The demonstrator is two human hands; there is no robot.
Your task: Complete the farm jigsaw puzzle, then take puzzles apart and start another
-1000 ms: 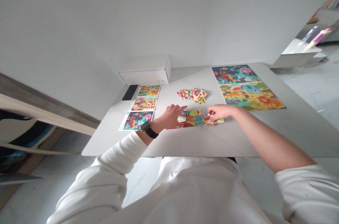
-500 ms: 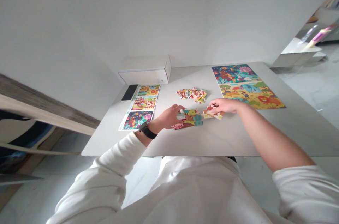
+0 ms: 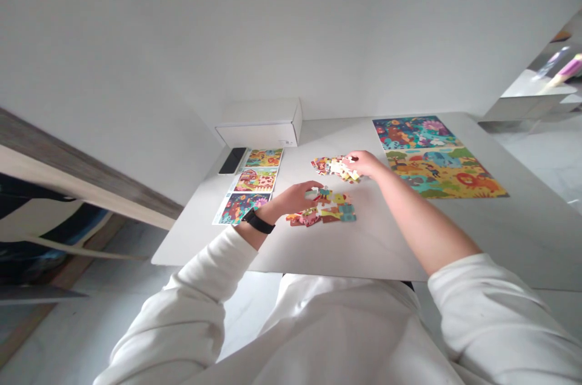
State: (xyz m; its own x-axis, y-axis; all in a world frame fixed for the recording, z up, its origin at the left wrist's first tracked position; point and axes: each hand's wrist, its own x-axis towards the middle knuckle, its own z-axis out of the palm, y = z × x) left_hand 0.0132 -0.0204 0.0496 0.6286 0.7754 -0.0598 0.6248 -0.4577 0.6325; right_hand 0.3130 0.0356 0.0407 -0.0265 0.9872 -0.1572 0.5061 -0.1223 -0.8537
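Left hand: here it is, the left hand (image 3: 294, 199), loosely curved over the left end of the part-built puzzle (image 3: 340, 210), fingertips by a pale patch; whether they grip it, I cannot tell
Right hand: over at the far pile of pieces (image 3: 322, 165) goes the right hand (image 3: 364, 163), fingers drawn in narrow against some cream pieces (image 3: 339, 168); held or merely touched, I cannot tell
Puzzle: flat on the worktop (image 3: 391, 239), nearer the person than the pile
Change: half a second ago the right hand had joined pieces just right of the puzzle; that spot is bare now, and the left hand stays put
Around: picture cards (image 3: 254, 180) and phone (image 3: 233, 160) left, picture sheet (image 3: 448, 170) right, white box (image 3: 259, 131) behind
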